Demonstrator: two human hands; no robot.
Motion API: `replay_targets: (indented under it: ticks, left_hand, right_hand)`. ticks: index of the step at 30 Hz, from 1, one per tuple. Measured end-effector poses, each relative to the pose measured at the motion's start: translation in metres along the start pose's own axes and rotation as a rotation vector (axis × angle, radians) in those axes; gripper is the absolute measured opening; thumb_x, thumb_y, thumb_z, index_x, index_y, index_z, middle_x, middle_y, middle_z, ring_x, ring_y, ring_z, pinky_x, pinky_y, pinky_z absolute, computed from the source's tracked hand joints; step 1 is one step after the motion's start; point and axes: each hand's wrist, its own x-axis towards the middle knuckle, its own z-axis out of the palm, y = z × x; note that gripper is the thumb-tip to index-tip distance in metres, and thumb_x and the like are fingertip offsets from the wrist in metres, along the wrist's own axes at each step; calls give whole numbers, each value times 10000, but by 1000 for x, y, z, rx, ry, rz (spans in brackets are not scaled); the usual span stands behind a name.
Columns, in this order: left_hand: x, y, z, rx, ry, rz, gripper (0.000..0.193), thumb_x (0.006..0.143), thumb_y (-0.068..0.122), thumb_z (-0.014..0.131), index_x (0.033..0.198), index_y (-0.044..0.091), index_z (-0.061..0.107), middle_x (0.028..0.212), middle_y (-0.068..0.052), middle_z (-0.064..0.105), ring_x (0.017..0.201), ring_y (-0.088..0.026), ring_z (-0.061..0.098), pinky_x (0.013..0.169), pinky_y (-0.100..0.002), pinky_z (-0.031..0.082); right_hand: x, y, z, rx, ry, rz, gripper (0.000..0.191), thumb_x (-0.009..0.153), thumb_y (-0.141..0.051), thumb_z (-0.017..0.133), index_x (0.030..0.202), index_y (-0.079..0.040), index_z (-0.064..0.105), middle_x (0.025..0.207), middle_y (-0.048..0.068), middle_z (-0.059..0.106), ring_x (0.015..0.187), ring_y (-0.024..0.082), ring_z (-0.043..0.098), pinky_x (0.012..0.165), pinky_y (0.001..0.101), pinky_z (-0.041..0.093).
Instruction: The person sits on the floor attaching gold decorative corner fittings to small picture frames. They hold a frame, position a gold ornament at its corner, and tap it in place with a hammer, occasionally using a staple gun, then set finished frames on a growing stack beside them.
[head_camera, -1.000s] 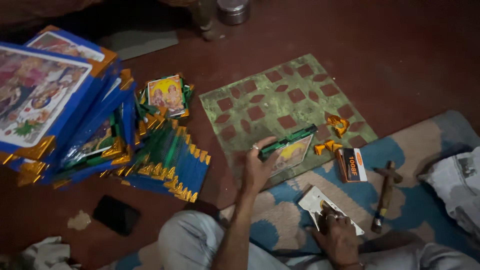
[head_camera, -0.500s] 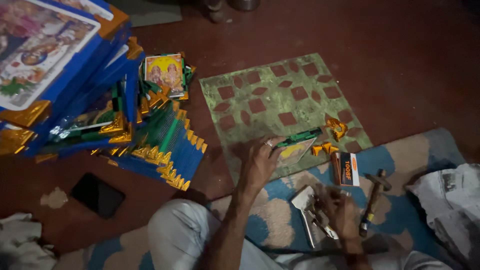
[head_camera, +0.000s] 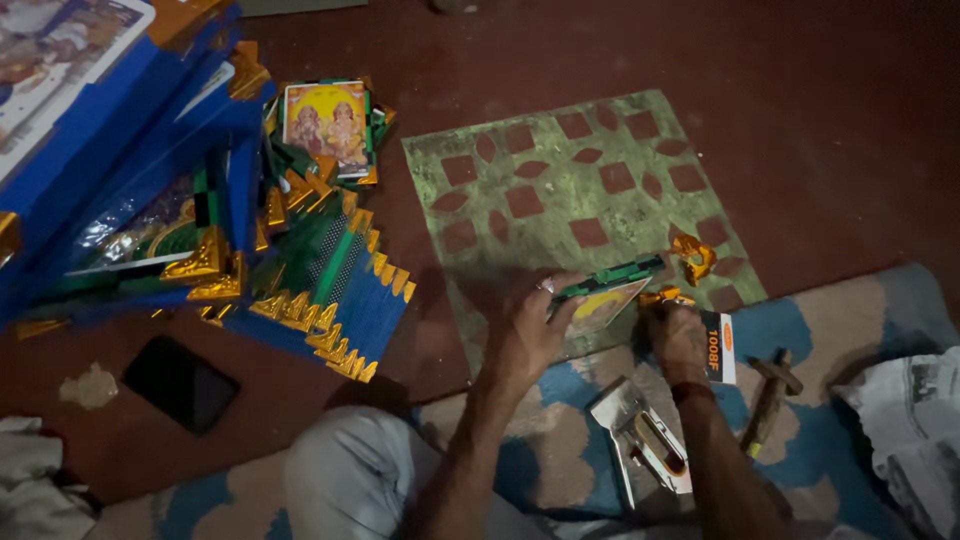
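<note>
Head view: left hand (head_camera: 520, 335) clasps a green-framed picture (head_camera: 605, 295); right hand (head_camera: 678, 335) pinches its gold corner (head_camera: 665, 297).

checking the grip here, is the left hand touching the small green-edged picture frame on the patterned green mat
Touching. The head view shows the left hand with its fingers wrapped onto the near end of the small green-edged picture frame, no gap between them.

Open floor runs across the top and upper right of the frame, past the green stencil sheet (head_camera: 580, 190). The left side is blocked by the stack of blue framed pictures (head_camera: 150, 200). A black phone (head_camera: 180, 383) lies lower left. Lower right is crowded: staple gun (head_camera: 640, 440), small box (head_camera: 718, 345), wooden hammer (head_camera: 768, 400), crumpled newspaper (head_camera: 910, 420).
</note>
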Motion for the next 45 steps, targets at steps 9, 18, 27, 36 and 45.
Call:
replay_targets:
  ticks: [9,18,27,36,45]
  left_hand:
    - [-1,-6,4,6,76,108,241,924,146,747,1154,78,716,1083,-145,735,1017,-331,712,893,-406,559]
    - [0,-12,8,-19,29,75,242,913,110,765,1142,56,706,1070,-159,734,1019,-348,713,880,-417,559]
    - [-2,-15,11,-44,53,71,249,922,102,748,1159,54,691,1107,-154,726,1047,-345,713,893,-416,565]
    - [-4,-7,-2,-21,-6,178,225,927,101,726,1150,72,716,1097,-135,732,1035,-331,713,903,-415,562]
    - [-3,-5,-3,-83,-33,132,246,968,134,733,1204,70,706,1108,-159,733,1022,-325,714,880,-406,557]
  right_hand:
    - [-40,19,-5,870,-209,269,277,1001,-227,643,987,31,743,844,136,749,725,219,675,650,354,541]
    - [-78,46,14,538,-71,178,269,955,-203,702,1042,50,732,892,167,760,772,220,729,692,349,563]
    - [-83,-50,15,47,-19,-268,343,804,-311,814,955,-11,744,929,233,715,924,423,648,827,490,519]
    - [-86,-55,-31,441,-70,91,336,948,-207,678,1250,-63,714,1068,140,759,938,211,744,837,344,585]
    - [-65,-65,-132,1205,-32,246,234,1052,-92,649,1265,-14,706,1062,100,696,897,137,636,767,265,517]
